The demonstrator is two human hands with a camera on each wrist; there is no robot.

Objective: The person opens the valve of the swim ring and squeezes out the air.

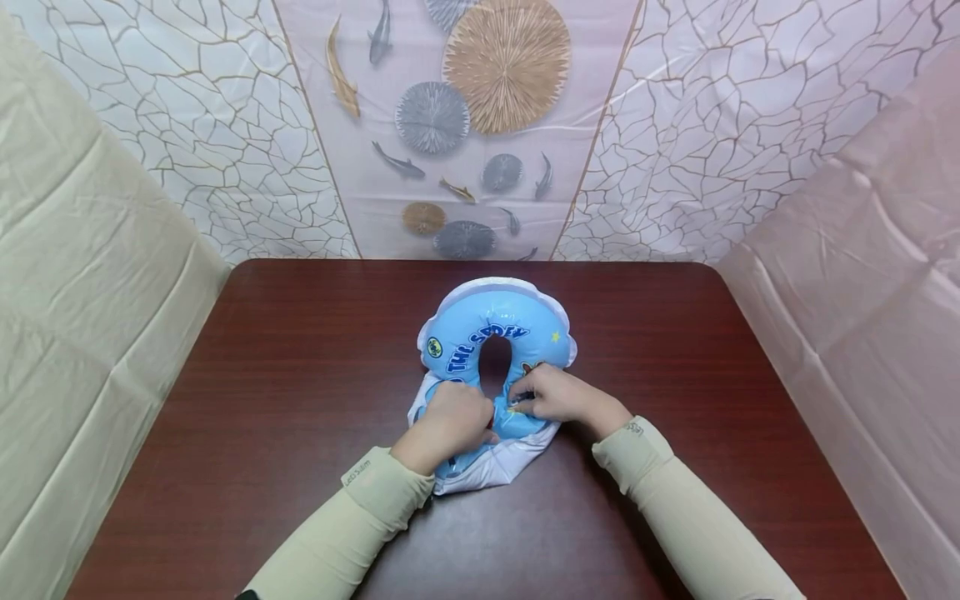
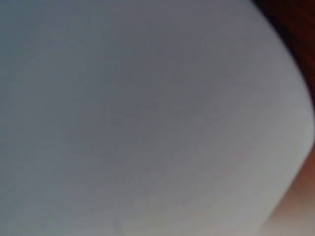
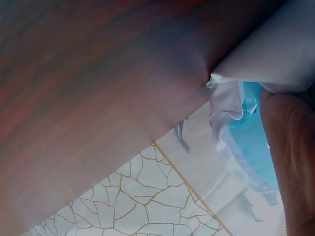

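Note:
A blue inflatable ring [image 1: 487, 304] with a pale rim and dark blue lettering lies on the table, puffed out at its far end around a dark opening. Its near end is slack, with whitish folds [image 1: 498, 467] bunched toward me. My left hand [image 1: 450, 414] grips the near left part, fingers curled under and mostly hidden. On the near right side of the opening, my right hand [image 1: 555, 392] pinches the blue material between thumb and fingers. A blurred pale surface [image 2: 147, 113] nearly fills the left wrist view. The right wrist view catches the ring's clear edge [image 3: 224, 142] beside my hand [image 3: 290, 147].
The dark red-brown table [image 1: 300, 333] extends around the ring on all sides. Behind it hangs a patterned backdrop [image 1: 247, 108] with crackle lines and round motifs. Cream cloth walls [image 1: 82, 275] flank both sides.

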